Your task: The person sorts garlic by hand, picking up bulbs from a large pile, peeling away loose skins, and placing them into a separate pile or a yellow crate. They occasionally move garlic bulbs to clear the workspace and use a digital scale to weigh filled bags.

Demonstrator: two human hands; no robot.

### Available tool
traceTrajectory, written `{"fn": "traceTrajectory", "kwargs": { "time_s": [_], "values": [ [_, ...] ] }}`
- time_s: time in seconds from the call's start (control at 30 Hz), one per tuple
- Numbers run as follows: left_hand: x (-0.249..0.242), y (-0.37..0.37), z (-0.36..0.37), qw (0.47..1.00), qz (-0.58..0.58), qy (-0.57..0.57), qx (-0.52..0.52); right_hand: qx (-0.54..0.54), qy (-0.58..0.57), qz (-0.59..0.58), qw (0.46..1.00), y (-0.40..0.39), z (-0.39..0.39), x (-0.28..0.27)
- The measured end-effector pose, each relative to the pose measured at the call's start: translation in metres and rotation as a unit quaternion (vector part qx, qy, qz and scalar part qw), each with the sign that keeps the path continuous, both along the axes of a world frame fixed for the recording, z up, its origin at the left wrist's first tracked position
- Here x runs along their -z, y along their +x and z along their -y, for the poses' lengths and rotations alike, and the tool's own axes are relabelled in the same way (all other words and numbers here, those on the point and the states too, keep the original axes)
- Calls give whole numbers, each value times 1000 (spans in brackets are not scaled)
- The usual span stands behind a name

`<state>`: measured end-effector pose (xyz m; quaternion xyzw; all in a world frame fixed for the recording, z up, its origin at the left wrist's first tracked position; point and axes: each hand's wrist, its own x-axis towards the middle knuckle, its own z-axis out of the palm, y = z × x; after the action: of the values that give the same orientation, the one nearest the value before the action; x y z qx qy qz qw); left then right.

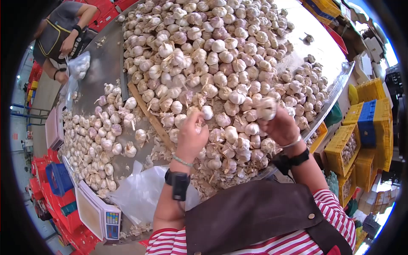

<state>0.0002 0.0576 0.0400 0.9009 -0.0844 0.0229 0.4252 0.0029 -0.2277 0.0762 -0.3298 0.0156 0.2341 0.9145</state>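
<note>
Loose garlic bulbs (221, 78) form a large heap on the metal table in front of me. My left hand (192, 138) is over the near part of the heap, its fingers curled in a pinch. A small clean white garlic bulb (207, 112) shows at those fingertips and appears to be held by them. To the right, my right hand (281, 128) has its fingers closed around another garlic bulb (267, 109), raised above the pile and slightly blurred. Dry papery skins (216, 180) lie along the heap's near edge.
A wooden strip (148, 114) divides the heap from a smaller garlic pile (97, 140) at left. A plastic bag (138, 193) and a scale (97, 212) lie near left. Across the table a person (63, 34) holds a filled bag (79, 66). Yellow crates (342, 146) stand right.
</note>
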Motion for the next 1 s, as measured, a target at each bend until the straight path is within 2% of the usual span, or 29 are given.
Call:
{"fn": "traceTrajectory", "kwargs": {
  "time_s": [0.03,0.07,0.1,0.13,0.17,0.23,0.3,0.33,0.4,0.43,0.47,0.5,0.53,0.57,0.6,0.63,0.67,0.7,0.77,0.8,0.87,0.9,0.93,0.97,1.0],
  "values": [
    [2,8,4,1000,0,-2,4,63,-11,-18,998,-11,17,-9],
    [6,16,8,992,41,117,28,141,-14,-24,990,-20,47,7],
    [9,23,12,967,83,234,51,219,-7,-37,975,-26,62,-1],
    [5,30,18,953,2,287,94,246,-4,-28,969,-35,94,6],
    [7,34,23,954,3,285,97,279,39,-27,959,-46,129,18],
    [17,42,33,936,-8,328,125,325,38,-2,945,-67,182,24],
    [31,53,43,926,-9,350,138,487,217,-132,835,-84,220,24],
    [34,57,44,930,-22,340,137,488,218,-131,835,-84,226,26],
    [25,59,38,945,-41,296,135,417,264,-101,864,-69,210,13],
    [18,56,35,943,-41,300,139,350,225,-19,909,-52,186,10],
    [13,52,31,985,-141,55,89,292,97,49,950,-38,153,4],
    [11,48,25,953,-232,-192,29,264,-62,15,962,-25,117,-10],
    [11,43,14,887,-310,-343,12,212,-267,-19,940,-9,85,-21],
    [7,33,9,889,-311,-335,10,102,-437,32,893,5,53,-29],
    [0,21,2,752,-384,-535,22,26,-536,152,830,20,37,0],
    [-5,10,-5,569,-428,-701,30,-34,-679,301,669,32,13,-5],
    [-7,0,-10,530,-433,-728,23,-84,-706,352,609,44,-5,2],
    [-14,-11,-11,431,-451,-781,27,-88,-741,378,548,53,-25,10],
    [-19,-30,-10,394,-432,-811,-9,-143,-789,394,450,70,-50,27],
    [-23,-37,-9,379,-422,-823,-17,-144,-784,400,453,81,-57,35],
    [-27,-44,-8,367,-411,-834,-32,-251,-790,369,420,96,-62,41],
    [-26,-47,-8,351,-407,-842,-42,-255,-789,372,417,95,-60,39],
    [-21,-50,-9,371,-397,-839,-34,-206,-752,336,528,94,-54,36],
    [-15,-53,-10,364,-395,-843,-30,-153,-705,295,627,95,-45,27],
    [-8,-56,-12,387,-402,-829,-27,-143,-597,226,757,93,-37,13]
  ]
}}
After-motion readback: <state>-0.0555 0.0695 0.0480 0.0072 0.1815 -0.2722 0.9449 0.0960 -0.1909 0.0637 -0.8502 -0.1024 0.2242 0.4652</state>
